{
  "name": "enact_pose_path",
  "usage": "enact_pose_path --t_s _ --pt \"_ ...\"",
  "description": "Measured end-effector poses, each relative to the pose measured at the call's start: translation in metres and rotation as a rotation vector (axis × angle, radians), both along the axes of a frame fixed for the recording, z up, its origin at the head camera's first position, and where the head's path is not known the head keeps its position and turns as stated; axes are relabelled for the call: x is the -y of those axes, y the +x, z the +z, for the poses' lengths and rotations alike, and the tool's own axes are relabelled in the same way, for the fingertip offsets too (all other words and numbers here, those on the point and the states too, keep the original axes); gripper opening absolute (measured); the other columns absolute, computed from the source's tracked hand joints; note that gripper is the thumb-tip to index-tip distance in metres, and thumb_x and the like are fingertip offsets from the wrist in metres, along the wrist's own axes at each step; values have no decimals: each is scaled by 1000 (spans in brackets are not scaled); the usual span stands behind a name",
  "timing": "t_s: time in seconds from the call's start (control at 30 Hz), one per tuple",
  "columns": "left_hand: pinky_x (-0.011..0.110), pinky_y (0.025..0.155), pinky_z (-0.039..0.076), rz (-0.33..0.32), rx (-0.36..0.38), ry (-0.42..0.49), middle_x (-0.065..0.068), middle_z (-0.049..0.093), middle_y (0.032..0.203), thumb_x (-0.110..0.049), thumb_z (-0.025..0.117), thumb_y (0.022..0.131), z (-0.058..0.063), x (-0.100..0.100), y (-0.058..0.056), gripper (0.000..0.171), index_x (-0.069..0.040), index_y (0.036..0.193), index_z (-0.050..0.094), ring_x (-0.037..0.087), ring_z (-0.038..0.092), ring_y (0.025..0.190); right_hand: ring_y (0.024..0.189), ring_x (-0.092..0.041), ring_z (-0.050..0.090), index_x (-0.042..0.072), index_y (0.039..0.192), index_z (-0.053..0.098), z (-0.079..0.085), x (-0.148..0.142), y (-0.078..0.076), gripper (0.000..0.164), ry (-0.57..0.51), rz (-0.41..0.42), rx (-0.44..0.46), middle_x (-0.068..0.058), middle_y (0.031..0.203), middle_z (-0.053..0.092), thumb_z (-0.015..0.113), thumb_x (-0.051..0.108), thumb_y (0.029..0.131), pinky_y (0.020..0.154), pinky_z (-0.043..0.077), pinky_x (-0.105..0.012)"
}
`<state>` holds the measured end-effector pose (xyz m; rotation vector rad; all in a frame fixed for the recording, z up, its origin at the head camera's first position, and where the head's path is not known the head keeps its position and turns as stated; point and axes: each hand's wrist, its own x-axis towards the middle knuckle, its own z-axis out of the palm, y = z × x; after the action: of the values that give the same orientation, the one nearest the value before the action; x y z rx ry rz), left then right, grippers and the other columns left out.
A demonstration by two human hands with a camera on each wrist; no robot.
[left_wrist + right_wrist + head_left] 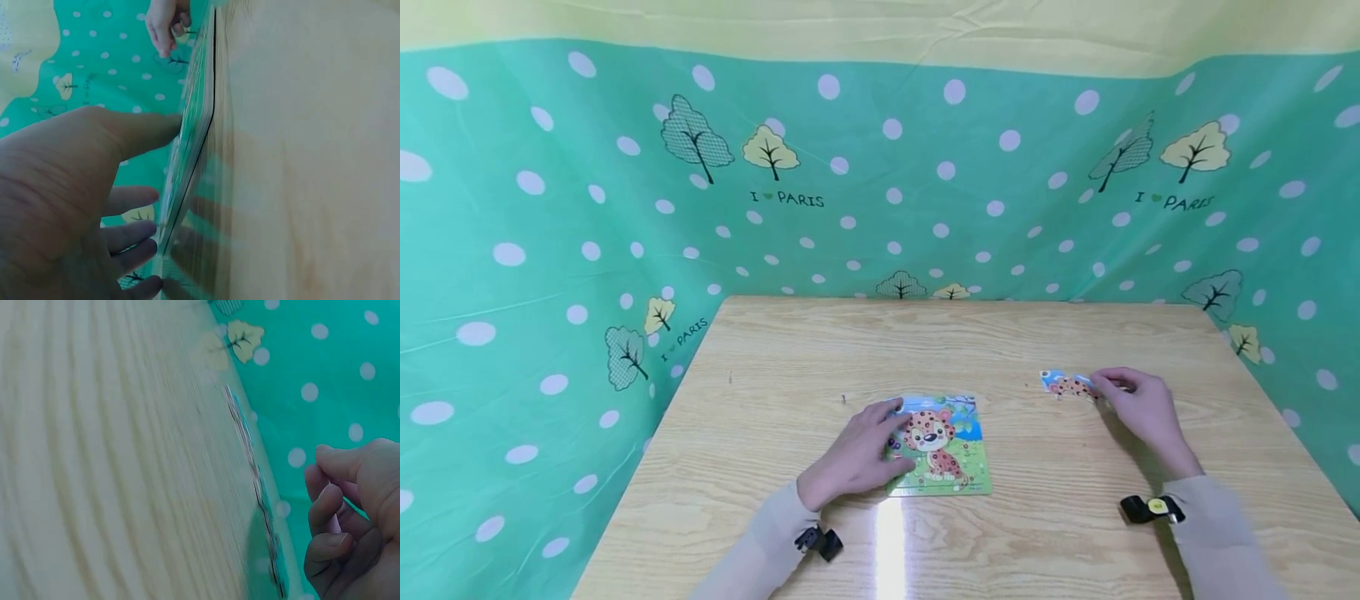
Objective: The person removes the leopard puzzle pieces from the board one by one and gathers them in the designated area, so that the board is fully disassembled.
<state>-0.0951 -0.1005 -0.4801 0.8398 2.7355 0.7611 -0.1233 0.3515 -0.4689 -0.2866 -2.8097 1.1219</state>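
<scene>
Puzzle board [953, 467] with a spotted cub on green grass under blue sky lies flat on the wooden surface [775, 333], a little left of the right hand's work and near the middle. The left hand [859, 450] is at its left side, fingers spread and relaxed, the thumb reaching over the lower part and the fingers over the upper left corner; they are not curled round it.

Well apart to the right, a strip of puzzle pieces [1070, 386], blue with spotted orange, lies on the same surface; the right wrist view shows its layered edge, slightly uneven. The right hand [1142, 408] is at the strip's right end, fingers curled and the thumb tip close to the index finger; whether they pinch a piece, I cannot tell.

Black wrist straps [829, 545] sit over pale sleeves [748, 554]. Behind hangs a green cloth [887, 162] with white dots, printed trees and "PARIS" lettering.
</scene>
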Motion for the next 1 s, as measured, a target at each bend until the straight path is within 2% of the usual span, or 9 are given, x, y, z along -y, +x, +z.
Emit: enact_pose_path --t_s 0.27,0.5,0.7,1.0 --pt "59 130 30 -1 -1 -27 16 34 173 -52 74 95 3 6 1 87 -3 161 45 39 34 159 79 -10 63 -1 125 74 1 23 -4 44 -6 103 -18 -19 106 77 64 38 108 64 51 -22" --pt "58 130 31 -14 -5 -45 15 34 174 -53 73 96 1 6 0 86 -3 161 45 37 34 160 77 -6 61 -1 120 76 1 42 -7 39 -18 150 -36 -17 104 79 67 34 107 62 51 -22" --pt "59 128 33 -16 -13 -43 15 36 172 -51 75 96 1 6 -1 86 -2 159 46 37 36 158 75 -12 58 2 114 79 -5 59 -8 35 23 203 -73 -11 92 76 67 34 107 61 48 -23" --pt "59 129 32 -19 -2 -36 15 35 173 -52 74 96 0 6 -1 86 -3 161 45 37 34 159 75 -12 59 6 110 81 -14 84 -8 23 20 283 -75 -6 90 76 70 26 104 66 47 -24"
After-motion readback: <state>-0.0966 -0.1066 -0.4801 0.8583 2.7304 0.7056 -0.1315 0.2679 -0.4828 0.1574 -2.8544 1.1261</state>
